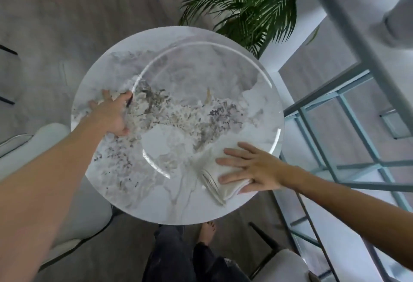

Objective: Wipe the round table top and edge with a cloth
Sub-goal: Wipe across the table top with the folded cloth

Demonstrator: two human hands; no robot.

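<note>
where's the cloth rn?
Head view: the folded cloth lies on the round table near its right front edge, pressed flat under the right hand.

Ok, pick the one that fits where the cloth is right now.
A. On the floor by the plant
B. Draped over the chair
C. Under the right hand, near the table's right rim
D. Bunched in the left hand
C: the right hand lies flat on the folded cloth near the right rim of the table; the left hand rests bare on the marble.
</note>
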